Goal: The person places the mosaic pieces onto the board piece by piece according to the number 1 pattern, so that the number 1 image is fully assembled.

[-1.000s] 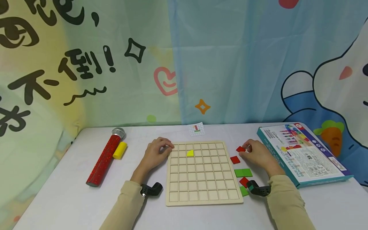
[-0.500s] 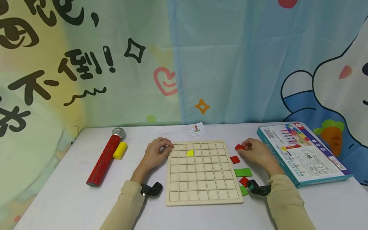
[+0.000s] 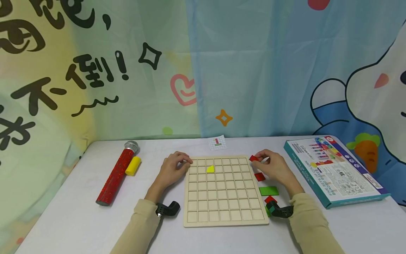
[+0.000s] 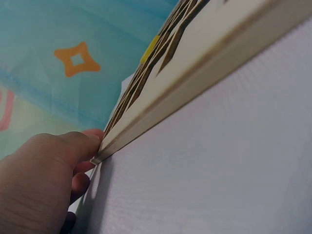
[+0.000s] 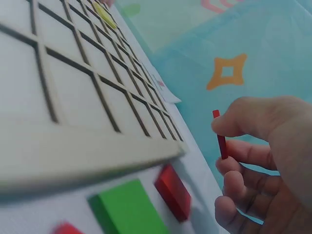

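A wooden grid board point(image 3: 226, 223) lies flat on the table, with one yellow tile point(image 3: 210, 169) in a cell of its second row. My left hand point(image 3: 172, 168) holds the board's far left corner between thumb and fingers; the left wrist view shows the thumb point(image 4: 80, 146) right at that corner. Between thumb and fingertips, my right hand point(image 3: 274, 165) pinches a red square tile point(image 5: 222, 141), raised near the board's far right corner. Below that hand lie another red tile point(image 3: 259, 176), a green piece point(image 3: 269, 191) and a red tile point(image 3: 270, 199) partly behind the wrist camera.
A small card point(image 3: 217, 142) printed with a coloured grid pattern lies beyond the board. At right is a flat teal game box point(image 3: 336, 169). On the left lie a red microphone point(image 3: 115, 178) and a yellow cylinder point(image 3: 133, 166). A printed cloth hangs behind the table.
My right hand has lifted the red tile and carried it left, up to the board's far right corner. The left hand stays at its corner.
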The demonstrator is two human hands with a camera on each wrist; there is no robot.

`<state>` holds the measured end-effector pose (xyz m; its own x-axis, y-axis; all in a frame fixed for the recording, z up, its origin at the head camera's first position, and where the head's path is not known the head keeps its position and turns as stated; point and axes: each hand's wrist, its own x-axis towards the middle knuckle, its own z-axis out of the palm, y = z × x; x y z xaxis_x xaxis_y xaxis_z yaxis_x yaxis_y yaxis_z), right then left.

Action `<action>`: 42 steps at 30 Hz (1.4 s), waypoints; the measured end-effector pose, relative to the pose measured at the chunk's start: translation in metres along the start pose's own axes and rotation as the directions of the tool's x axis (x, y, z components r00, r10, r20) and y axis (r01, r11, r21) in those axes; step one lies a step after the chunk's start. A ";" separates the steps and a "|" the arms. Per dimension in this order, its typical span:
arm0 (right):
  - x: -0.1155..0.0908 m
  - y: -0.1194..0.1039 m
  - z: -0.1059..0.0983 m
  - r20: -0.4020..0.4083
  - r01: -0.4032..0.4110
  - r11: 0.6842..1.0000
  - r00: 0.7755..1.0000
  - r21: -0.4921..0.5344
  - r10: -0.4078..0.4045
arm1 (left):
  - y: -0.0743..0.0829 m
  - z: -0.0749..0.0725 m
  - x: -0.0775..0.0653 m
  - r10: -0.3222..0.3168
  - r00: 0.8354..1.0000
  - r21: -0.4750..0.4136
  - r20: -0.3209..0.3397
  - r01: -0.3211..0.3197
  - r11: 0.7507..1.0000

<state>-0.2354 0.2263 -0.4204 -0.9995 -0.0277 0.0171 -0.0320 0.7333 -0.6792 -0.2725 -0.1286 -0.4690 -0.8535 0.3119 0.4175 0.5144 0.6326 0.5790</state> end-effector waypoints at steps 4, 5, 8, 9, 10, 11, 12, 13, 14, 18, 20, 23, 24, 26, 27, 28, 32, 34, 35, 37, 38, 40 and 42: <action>0.000 -0.003 0.007 0.040 0.008 1.000 0.999 0.009 -0.008 | 0.000 0.001 0.000 -0.003 1.000 -0.001 0.004 0.003 1.000; -0.001 -0.004 0.009 0.047 0.015 1.000 0.999 0.013 -0.015 | 0.000 0.001 0.000 -0.007 1.000 -0.003 0.008 0.007 1.000; 0.000 -0.006 0.013 0.057 0.029 0.999 0.998 0.022 -0.030 | 0.000 0.001 -0.001 -0.015 1.000 -0.001 0.017 0.015 1.000; 0.000 -0.007 0.014 0.057 0.035 0.999 0.998 0.025 -0.037 | 0.000 0.001 -0.001 -0.016 1.000 0.000 0.019 0.016 1.000; 0.000 -0.007 0.015 0.057 0.042 0.999 0.997 0.029 -0.044 | 0.000 0.000 -0.001 -0.015 1.000 0.001 0.019 0.015 1.000; 0.000 -0.008 0.017 0.057 0.045 0.999 0.997 0.030 -0.046 | 0.000 0.000 -0.001 -0.012 1.000 0.002 0.016 0.012 1.000; 0.000 -0.009 0.018 0.057 0.046 0.999 0.997 0.030 -0.048 | -0.001 0.000 -0.001 -0.010 1.000 0.000 0.014 0.010 1.000; 0.000 -0.010 0.019 0.058 0.052 0.998 0.997 0.033 -0.054 | -0.001 0.000 -0.001 -0.010 1.000 -0.001 0.013 0.010 1.000; 0.000 -0.011 0.019 0.059 0.054 0.998 0.997 0.032 -0.056 | -0.001 0.000 -0.002 -0.010 1.000 0.000 0.012 0.010 1.000; -0.001 -0.016 0.022 0.060 0.070 0.997 0.996 0.036 -0.072 | -0.002 0.000 -0.002 -0.012 1.000 0.001 0.014 0.012 1.000; -0.001 -0.018 0.024 0.059 0.076 0.997 0.995 0.032 -0.078 | -0.002 0.000 -0.001 -0.013 1.000 0.004 0.016 0.013 1.000; -0.002 -0.021 0.026 0.060 0.094 0.995 0.994 0.039 -0.096 | -0.002 -0.001 -0.001 -0.012 1.000 0.000 0.016 0.012 1.000; -0.002 -0.022 0.027 0.061 0.097 0.994 0.993 0.042 -0.100 | -0.002 -0.001 -0.001 -0.012 1.000 -0.001 0.016 0.012 1.000; -0.003 -0.023 0.029 0.066 0.106 0.993 0.992 0.049 -0.109 | -0.002 -0.001 0.000 -0.008 1.000 -0.001 0.016 0.008 1.000; -0.003 -0.024 0.030 0.069 0.111 0.992 0.991 0.053 -0.115 | -0.002 0.000 0.000 -0.007 1.000 -0.002 0.015 0.007 1.000; -0.004 -0.025 0.031 0.069 0.110 0.992 0.991 0.054 -0.113 | -0.002 0.000 0.000 -0.007 1.000 -0.002 0.016 0.007 1.000; -0.005 -0.028 0.034 0.074 0.124 0.991 0.989 0.050 -0.128 | -0.001 0.000 0.000 -0.005 1.000 -0.002 0.015 0.005 1.000; -0.005 -0.031 0.035 0.076 0.130 0.990 0.988 0.053 -0.134 | 0.000 0.000 0.000 0.003 1.000 -0.002 0.007 -0.003 1.000; -0.005 -0.032 0.036 0.078 0.135 0.989 0.987 0.055 -0.139 | 0.000 0.000 0.000 0.006 1.000 -0.001 0.002 -0.006 1.000; -0.005 -0.034 0.038 0.082 0.143 0.988 0.986 0.061 -0.147 | 0.001 0.000 0.000 0.017 1.000 0.001 -0.008 -0.017 1.000; -0.005 -0.035 0.040 0.084 0.143 0.988 0.985 0.061 -0.147 | 0.001 0.000 0.000 0.021 1.000 0.003 -0.013 -0.021 1.000; -0.006 -0.036 0.042 0.089 0.149 0.987 0.984 0.061 -0.154 | 0.001 0.000 0.000 0.027 0.999 0.006 -0.019 -0.027 1.000; -0.006 -0.037 0.045 0.092 0.157 0.986 0.983 0.057 -0.161 | 0.000 0.000 0.000 0.031 0.999 0.007 -0.021 -0.031 1.000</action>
<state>-0.2282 0.1692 -0.4282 -0.9763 -0.2081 0.0591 -0.1878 0.6798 -0.7089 -0.2724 -0.1281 -0.4689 -0.8354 0.3163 0.4496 0.5396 0.6278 0.5610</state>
